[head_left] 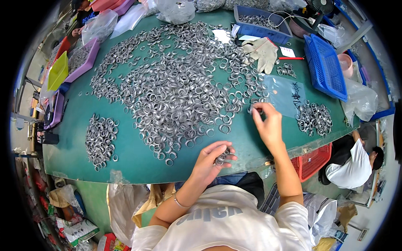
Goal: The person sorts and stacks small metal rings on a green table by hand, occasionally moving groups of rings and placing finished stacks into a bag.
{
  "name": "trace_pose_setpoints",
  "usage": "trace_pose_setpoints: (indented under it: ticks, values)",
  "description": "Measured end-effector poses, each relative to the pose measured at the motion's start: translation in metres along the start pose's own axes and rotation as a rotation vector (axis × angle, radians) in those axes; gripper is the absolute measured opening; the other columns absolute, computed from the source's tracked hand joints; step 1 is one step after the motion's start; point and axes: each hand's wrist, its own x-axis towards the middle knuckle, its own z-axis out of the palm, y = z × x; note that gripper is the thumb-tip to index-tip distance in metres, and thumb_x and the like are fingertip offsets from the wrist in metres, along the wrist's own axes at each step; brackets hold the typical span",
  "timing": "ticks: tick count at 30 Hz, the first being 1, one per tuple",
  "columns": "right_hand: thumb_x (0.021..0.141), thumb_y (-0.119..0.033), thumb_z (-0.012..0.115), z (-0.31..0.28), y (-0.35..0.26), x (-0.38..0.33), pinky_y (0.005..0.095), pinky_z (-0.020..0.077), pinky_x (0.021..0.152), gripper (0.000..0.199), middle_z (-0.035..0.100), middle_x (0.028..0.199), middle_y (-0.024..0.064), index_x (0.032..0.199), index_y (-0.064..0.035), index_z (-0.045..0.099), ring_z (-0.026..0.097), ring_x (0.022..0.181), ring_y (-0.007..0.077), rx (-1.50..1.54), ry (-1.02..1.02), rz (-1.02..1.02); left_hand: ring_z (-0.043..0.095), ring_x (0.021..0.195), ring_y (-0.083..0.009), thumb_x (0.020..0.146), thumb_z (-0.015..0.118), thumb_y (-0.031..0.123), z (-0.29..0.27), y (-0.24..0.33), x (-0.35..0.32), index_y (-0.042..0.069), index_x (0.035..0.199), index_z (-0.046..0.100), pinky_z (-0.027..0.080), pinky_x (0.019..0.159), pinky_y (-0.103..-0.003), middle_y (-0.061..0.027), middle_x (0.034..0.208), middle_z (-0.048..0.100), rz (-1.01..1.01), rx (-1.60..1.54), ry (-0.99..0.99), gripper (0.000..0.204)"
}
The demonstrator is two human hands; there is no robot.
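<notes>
A wide heap of grey metal rings (pixel 180 94) spreads over the green table (pixel 243 152). Close to the table's near edge, my left hand (pixel 206 162) curls around several metal rings (pixel 222 158), palm turned up. My right hand (pixel 269 127) is at the heap's right border, thumb and forefinger pinched on a metal ring (pixel 252 109), which the fingers partly hide. A smaller pile of rings (pixel 100 141) lies at the left, and another ring pile (pixel 316 119) lies at the right, beyond my right hand.
A clear plastic bag (pixel 284 98) with handwriting lies right of the heap, below a work glove (pixel 264 55) and a red pen (pixel 292 58). Blue baskets (pixel 324 69) stand at the right edge. A blue bin (pixel 268 31) of rings stands behind. Another person (pixel 351 165) crouches at the lower right.
</notes>
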Motion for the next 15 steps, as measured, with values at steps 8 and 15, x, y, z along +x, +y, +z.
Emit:
trace_pose_setpoints:
  ticks: [8, 15]
  values:
    - [0.084, -0.001, 0.062, -0.050, 0.026, 0.013, 0.0202, 0.0444, 0.062, 0.014, 0.068, 0.083, 0.0058, 0.097, 0.0019, 0.065, 0.059, 0.070, 0.0073, 0.613, -0.047, 0.422, 0.063, 0.075, -0.0198, 0.093, 0.055, 0.014, -0.004, -0.005, 0.001, -0.001, 0.116, 0.057, 0.054, 0.057, -0.027, -0.0146, 0.100, 0.063, 0.053, 0.067, 0.007, 0.027]
    - [0.074, -0.004, 0.068, -0.069, 0.137, 0.112, 0.0332, 0.0525, 0.067, 0.013, 0.068, 0.075, 0.0144, 0.085, 0.0028, 0.066, 0.067, 0.069, 0.0228, -0.247, 0.278, 0.163, 0.062, 0.072, -0.0215, 0.094, 0.055, 0.015, -0.014, -0.012, 0.003, 0.000, 0.115, 0.057, 0.053, 0.055, -0.028, -0.0180, 0.100, 0.062, 0.128, 0.086, -0.111, 0.026]
